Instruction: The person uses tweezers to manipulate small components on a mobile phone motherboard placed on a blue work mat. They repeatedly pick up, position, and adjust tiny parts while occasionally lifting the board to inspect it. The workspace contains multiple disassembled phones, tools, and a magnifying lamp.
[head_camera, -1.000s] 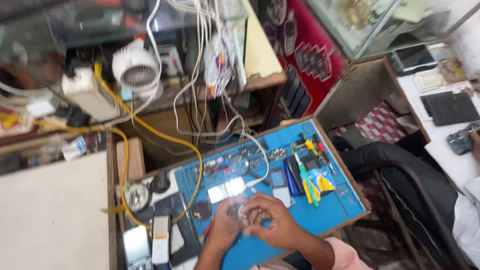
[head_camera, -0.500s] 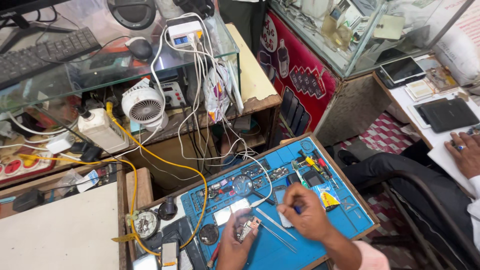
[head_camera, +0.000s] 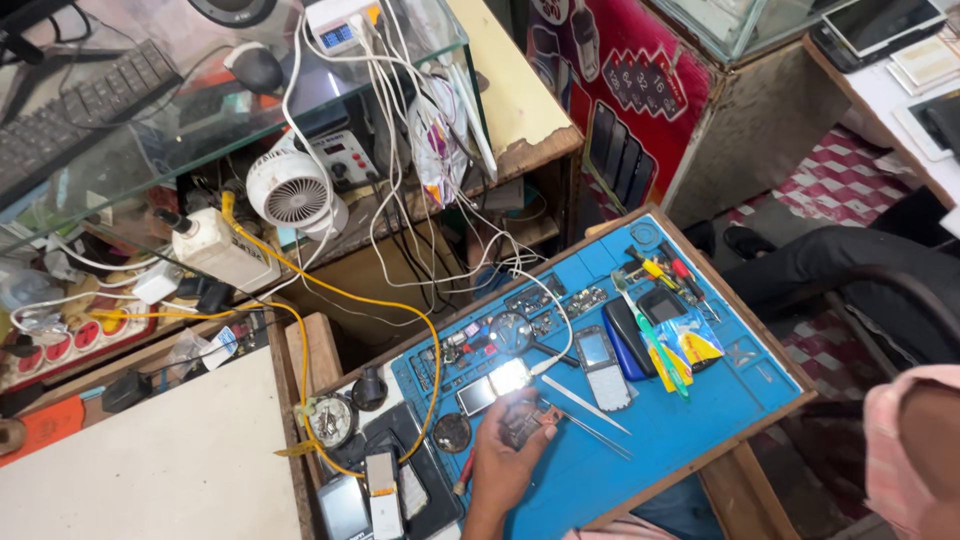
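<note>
My left hand (head_camera: 500, 462) is over the near edge of the blue repair mat (head_camera: 700, 420) and grips a small dark phone part (head_camera: 521, 424) between thumb and fingers. A lit shiny piece (head_camera: 508, 377) lies just beyond it. Two metal tweezers (head_camera: 592, 405) rest on the mat right of the hand. A small keypad phone (head_camera: 603, 360) and a dark blue phone (head_camera: 627, 338) lie further back. Of my right arm only a pink sleeve (head_camera: 905, 450) shows at the right edge; the hand is out of view.
A magnifier (head_camera: 512, 326), screwdrivers (head_camera: 655, 270) and a yellow-blue packet (head_camera: 692, 345) lie on the mat. A white fan (head_camera: 296, 192), white cables, a yellow cable (head_camera: 380, 300) and a keyboard (head_camera: 80, 110) crowd the shelves behind. Another person's dark trouser leg (head_camera: 840, 258) is at the right.
My right hand has left the mat and gone out of view, leaving only its sleeve at the right. My left hand still grips the small part. The camera view has shifted.
</note>
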